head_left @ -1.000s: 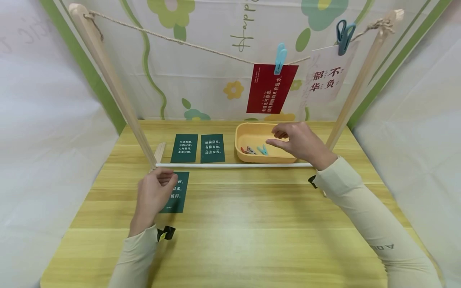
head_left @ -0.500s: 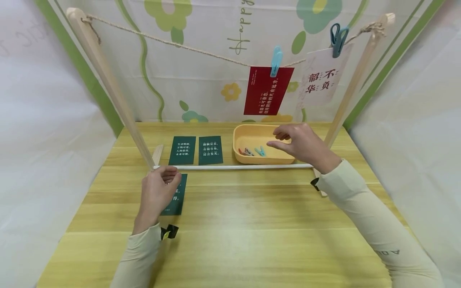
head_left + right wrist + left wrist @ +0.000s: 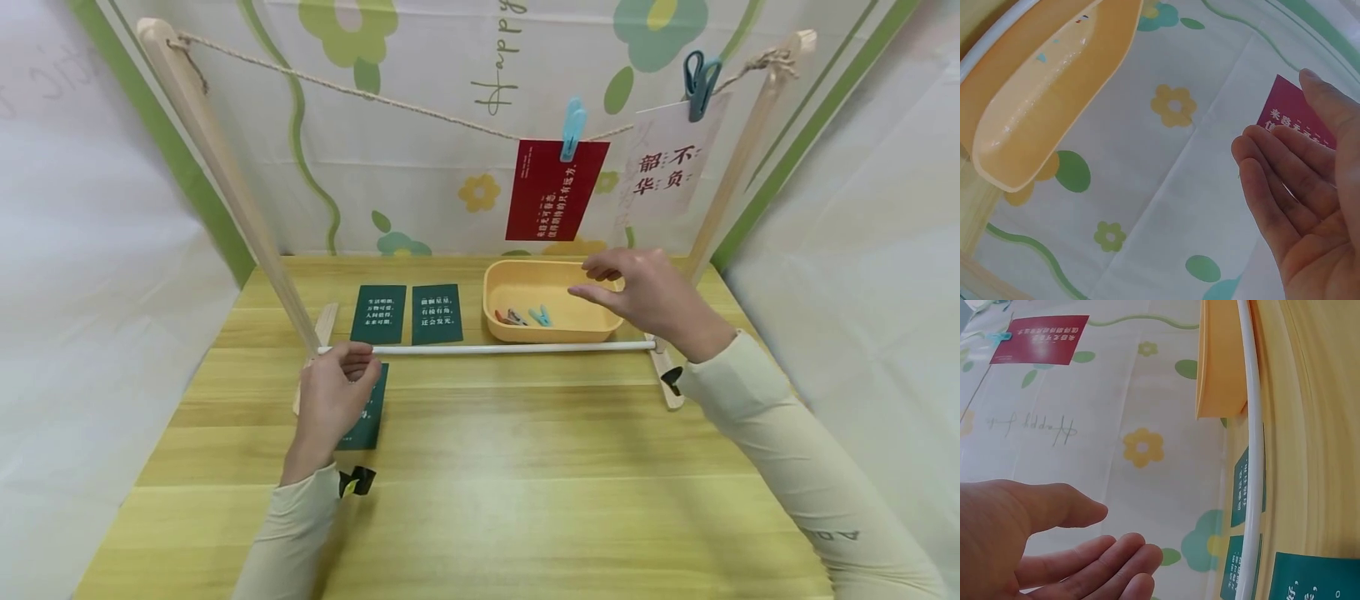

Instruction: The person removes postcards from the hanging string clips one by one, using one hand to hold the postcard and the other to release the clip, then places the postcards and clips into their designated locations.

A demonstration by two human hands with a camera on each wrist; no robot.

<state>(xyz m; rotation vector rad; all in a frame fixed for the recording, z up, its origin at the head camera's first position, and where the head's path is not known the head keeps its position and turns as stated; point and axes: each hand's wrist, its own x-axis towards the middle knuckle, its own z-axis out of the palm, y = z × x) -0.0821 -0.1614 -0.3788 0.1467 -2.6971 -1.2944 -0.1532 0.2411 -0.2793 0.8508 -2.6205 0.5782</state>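
Nearest on the bench point(image 3: 510, 500), at the left, a green card point(image 3: 367, 423) lies flat, partly hidden beneath my left hand point(image 3: 330, 408); its long axis runs near to far, its white lines of text left to right. The fingers of that hand are loosely bent, thumb apart, with nothing between them.

Just beyond, a white rod point(image 3: 495, 349) stretches left to right between the wooden posts point(image 3: 228, 183). On its far side lie two more green cards, a left one point(image 3: 378, 333) and a right one point(image 3: 437, 334), side by side with a narrow gap, long axes also near to far.

To their right sits the yellow tray point(image 3: 551, 335), its long axis left to right, small clips point(image 3: 540, 316) in its left part. My right hand point(image 3: 652, 292) hovers above its right end, pointing left, fingers curved and free of any load.

Farthest, on the rope point(image 3: 390, 102), a light-blue clip point(image 3: 573, 132) holds a red card point(image 3: 540, 187) hanging lengthwise downward; right of it hangs a pale card point(image 3: 667, 204) under a dark teal clip point(image 3: 701, 87), handles up.
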